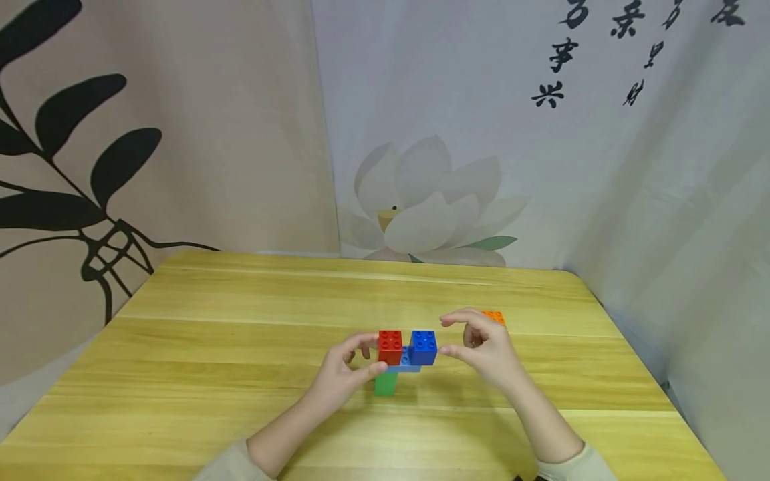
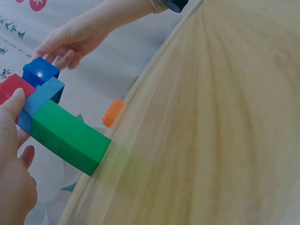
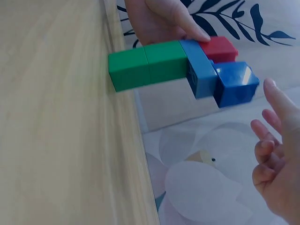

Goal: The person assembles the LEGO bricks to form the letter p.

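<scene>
Two stacked green bricks [image 2: 70, 136] stand on the table as a column. Across their top lies a longer light blue brick [image 3: 199, 70], which juts out to the right. On it sit a red brick [image 1: 390, 348] at the left and a dark blue brick [image 1: 424, 348] at the right, with a small gap between them. My left hand [image 1: 339, 371] pinches the red brick between thumb and fingers. Just right of the dark blue brick is my right hand [image 1: 490, 353], thumb and forefinger spread apart, holding nothing.
An orange brick [image 1: 495, 316] lies on the wooden table [image 1: 240, 314] behind my right hand, partly hidden by it in the head view. Behind the table's far edge hangs a printed curtain [image 1: 457, 100].
</scene>
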{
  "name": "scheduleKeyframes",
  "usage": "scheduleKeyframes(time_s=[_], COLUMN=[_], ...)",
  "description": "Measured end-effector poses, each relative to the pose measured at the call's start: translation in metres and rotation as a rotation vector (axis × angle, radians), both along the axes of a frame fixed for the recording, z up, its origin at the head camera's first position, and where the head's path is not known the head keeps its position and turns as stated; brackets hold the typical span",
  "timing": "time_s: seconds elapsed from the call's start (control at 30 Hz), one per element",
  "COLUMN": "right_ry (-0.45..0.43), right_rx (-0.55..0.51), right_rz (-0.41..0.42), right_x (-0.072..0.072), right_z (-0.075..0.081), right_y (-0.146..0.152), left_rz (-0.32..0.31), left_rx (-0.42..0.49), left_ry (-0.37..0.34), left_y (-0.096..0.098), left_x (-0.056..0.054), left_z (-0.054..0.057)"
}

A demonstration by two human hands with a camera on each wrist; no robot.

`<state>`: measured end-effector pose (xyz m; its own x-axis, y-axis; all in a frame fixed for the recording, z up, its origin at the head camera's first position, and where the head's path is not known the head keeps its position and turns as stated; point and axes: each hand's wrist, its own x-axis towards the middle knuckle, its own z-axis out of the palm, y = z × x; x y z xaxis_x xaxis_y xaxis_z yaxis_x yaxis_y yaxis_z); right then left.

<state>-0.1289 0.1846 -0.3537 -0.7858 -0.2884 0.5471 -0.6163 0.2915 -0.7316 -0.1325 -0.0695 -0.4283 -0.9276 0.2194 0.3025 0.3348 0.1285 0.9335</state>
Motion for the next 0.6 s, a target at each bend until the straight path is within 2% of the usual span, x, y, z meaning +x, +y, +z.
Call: scheduleKeyframes(time_s=[0.1,0.27,0.5,0.6], right_ry=[0.027,0.007,-0.096,-0.119], right_rx=[-0.029,-0.048,-0.055,-0.038], right_rz=[-0.011,-0.074,-0.178,-0.220], right_x=[-0.005,-0.013,-0.040,-0.046], right_z=[-0.001,-0.004,-0.034,-0.039], right_y=[0.009,0.023,0.055,0.064], left_rz=[0.001,0.007,0.010,0.007], left_rx=[-0.005,-0.032,-0.045,-0.040], left_ry=[0.001,-0.001,-0.015,-0.017], left_y=[0.001,0.001,0.001,0.001], left_x=[0.000,0.000,0.000,0.000], left_z=[0.000,0.000,0.000,0.000])
